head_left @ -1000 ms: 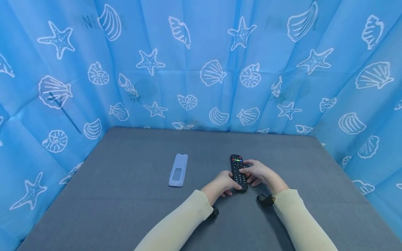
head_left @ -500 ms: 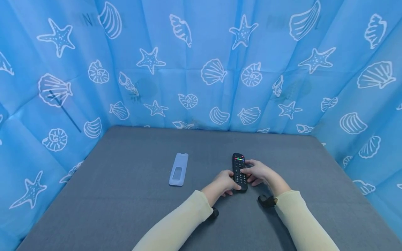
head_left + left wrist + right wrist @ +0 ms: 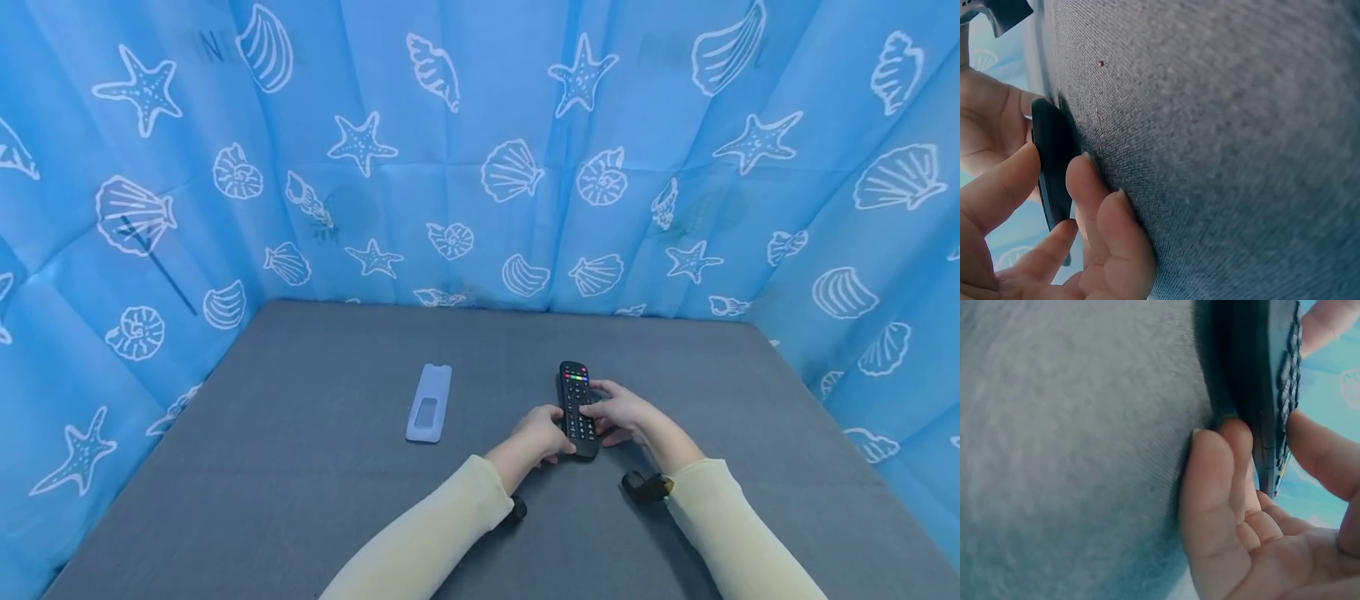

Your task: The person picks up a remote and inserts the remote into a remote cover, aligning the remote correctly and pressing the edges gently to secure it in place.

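Observation:
A black remote control [image 3: 576, 392] with small buttons and a coloured row near its far end lies between both hands, close over the grey cloth. My left hand [image 3: 537, 432] grips its near left side, thumb on the front face by the bottom corner. On the opposite edge my right hand [image 3: 624, 412] pinches it, the thumb on the buttons. In the left wrist view the remote [image 3: 1054, 156] appears edge-on, with fingers [image 3: 1085, 187] behind it near the cloth. The right wrist view shows the remote's side [image 3: 1244, 369] and the right thumb [image 3: 1322, 447] against its keys.
A pale blue flat strip [image 3: 432, 379] with a rounded rectangular window lies left of the hands. The table [image 3: 300, 400] is covered in grey cloth. Blue curtains [image 3: 465, 200] with white shells and starfish stand around its back and sides.
The remote has shifted slightly right and away, tilting a little, with both hands moving along. The grip looks the same, and the pale strip stays where it lay.

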A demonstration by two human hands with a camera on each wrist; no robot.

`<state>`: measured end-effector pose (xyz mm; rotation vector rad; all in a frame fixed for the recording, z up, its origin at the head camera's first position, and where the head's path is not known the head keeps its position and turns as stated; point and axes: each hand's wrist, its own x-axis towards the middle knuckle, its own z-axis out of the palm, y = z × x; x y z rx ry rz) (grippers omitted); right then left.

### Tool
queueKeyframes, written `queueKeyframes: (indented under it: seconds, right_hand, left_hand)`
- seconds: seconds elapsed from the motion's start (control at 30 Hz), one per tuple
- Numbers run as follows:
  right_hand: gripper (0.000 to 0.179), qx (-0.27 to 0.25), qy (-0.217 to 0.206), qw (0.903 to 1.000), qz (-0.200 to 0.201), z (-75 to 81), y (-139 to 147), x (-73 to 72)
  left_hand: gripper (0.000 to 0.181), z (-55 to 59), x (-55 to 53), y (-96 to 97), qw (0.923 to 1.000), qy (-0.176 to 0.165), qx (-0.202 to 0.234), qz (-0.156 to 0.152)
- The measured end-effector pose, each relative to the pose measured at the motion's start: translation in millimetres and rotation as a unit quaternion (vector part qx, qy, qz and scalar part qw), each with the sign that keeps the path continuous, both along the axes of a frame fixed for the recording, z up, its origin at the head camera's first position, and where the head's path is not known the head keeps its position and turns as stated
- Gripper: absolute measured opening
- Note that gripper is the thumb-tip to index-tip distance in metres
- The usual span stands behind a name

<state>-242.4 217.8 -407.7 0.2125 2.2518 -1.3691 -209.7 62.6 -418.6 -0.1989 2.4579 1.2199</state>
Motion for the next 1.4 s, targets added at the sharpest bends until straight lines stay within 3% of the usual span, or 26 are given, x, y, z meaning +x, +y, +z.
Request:
queueKeyframes:
  seconds: [0.3,0.53,0.67,0.93,1.2,1.4]
  right_hand:
    - [0.069,-0.053,-0.019,0.9977,-0.037,-0.7,10.0,2.5]
    - [0.071,-0.099,-0.013,0.9944,-0.032,11.8,4.5,8.2]
    - [0.073,-0.109,-0.002,0.9938,-0.024,21.3,0.2,11.0]
    - [0.073,-0.107,0.019,0.9940,-0.012,30.6,-10.7,10.1]
    - [0.073,-0.108,0.034,0.9934,-0.019,36.0,-18.2,9.2]
    - [0.072,-0.115,0.041,0.9924,-0.020,40.5,-22.9,11.5]
  left_hand:
    - [0.058,-3.8,2.7,2.1,0.9993,-0.007,0.036,0.003]
    - [0.060,-2.0,6.9,-11.7,0.9888,-0.009,0.149,-0.009]
    - [0.061,2.4,10.6,-20.7,0.9814,-0.005,0.191,-0.014]
    - [0.061,6.3,13.3,-35.0,0.9759,-0.001,0.218,-0.010]
    - [0.060,12.3,14.5,-47.9,0.9675,0.003,0.251,-0.031]
    - [0.060,13.7,14.5,-53.2,0.9666,-0.002,0.254,-0.032]
